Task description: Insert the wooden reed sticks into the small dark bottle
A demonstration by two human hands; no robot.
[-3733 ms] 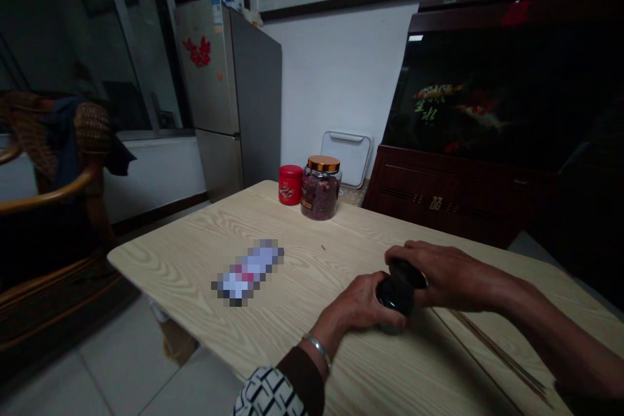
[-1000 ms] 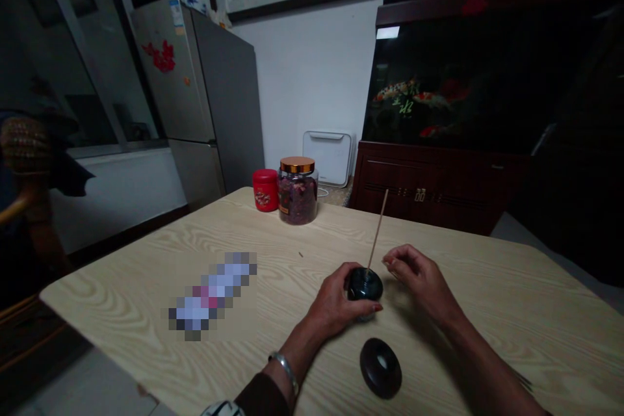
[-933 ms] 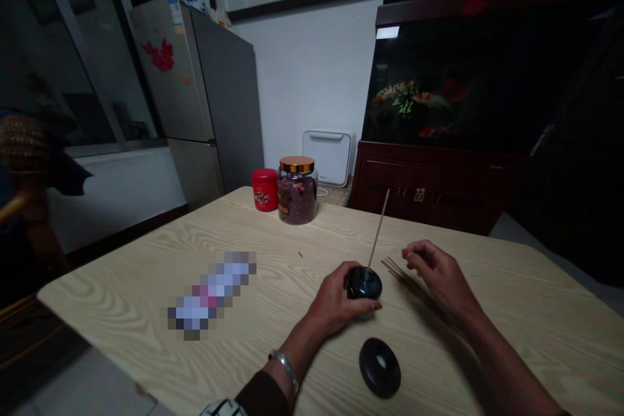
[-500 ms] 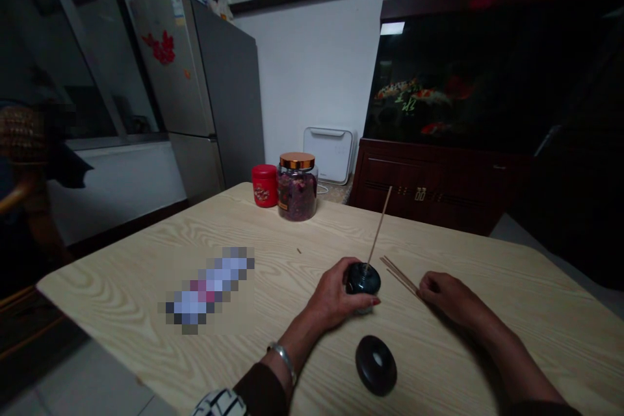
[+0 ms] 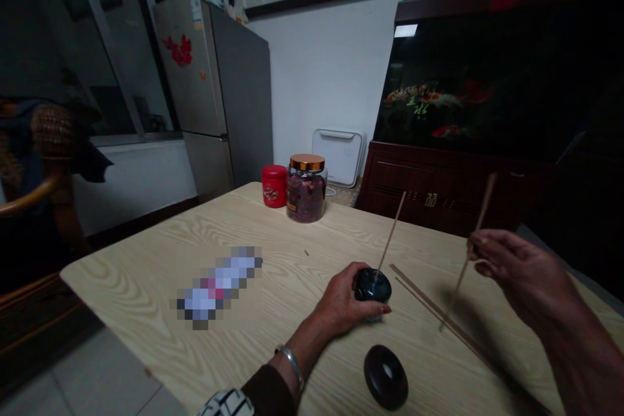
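My left hand [image 5: 338, 299] is wrapped round a small, squat, dark glossy bottle [image 5: 373, 287] standing on the table. One thin brown stick [image 5: 391, 234] rises from the bottle's mouth, leaning right. Between the fingertips of my right hand [image 5: 517, 273] a second thin brown stick [image 5: 484, 208] is pinched, held nearly upright, its lower end close above the table. Several loose sticks [image 5: 425, 299] lie on the tabletop between the bottle and that hand. Nearer to me rests a dark, rounded, disc-like piece [image 5: 385, 377] with a pale spot in its middle.
On the wooden table [image 5: 160, 253] a blurred-out flat item [image 5: 219, 287] lies to the left. A red canister [image 5: 274, 186] and a copper-lidded jar [image 5: 306, 190] stand at the back. A tiny brown fragment [image 5: 307, 253] lies mid-table. A person's arm [image 5: 53, 136] shows far left.
My right hand has risen from the sticks on the table and moved right, now with one stick in its fingers. My left hand still grips the bottle. The view has shifted slightly.
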